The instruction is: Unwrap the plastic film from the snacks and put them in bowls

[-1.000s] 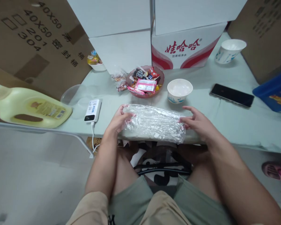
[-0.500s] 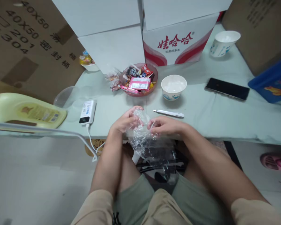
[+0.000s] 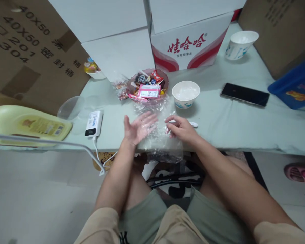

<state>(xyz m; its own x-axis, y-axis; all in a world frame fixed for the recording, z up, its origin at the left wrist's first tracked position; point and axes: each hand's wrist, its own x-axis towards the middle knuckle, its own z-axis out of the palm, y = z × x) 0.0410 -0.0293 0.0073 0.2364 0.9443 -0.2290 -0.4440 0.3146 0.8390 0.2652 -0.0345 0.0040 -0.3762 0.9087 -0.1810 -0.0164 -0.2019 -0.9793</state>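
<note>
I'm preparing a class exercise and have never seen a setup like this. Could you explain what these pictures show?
There is no machine here: a person works with two bare hands. Every picture comes from one camera worn on the head, looking forward and down, so the person's own arms and lap show.

On the table are a pink bowl of sweets, a white paper bowl, a phone, a power bank and a yellow bottle.

Some clear plastic lies near the hands, hanging over the table's edge. The left hand is open, palm showing, with no grip visible. The right hand has bent fingers beside the plastic; whether it grips any is unclear.
</note>
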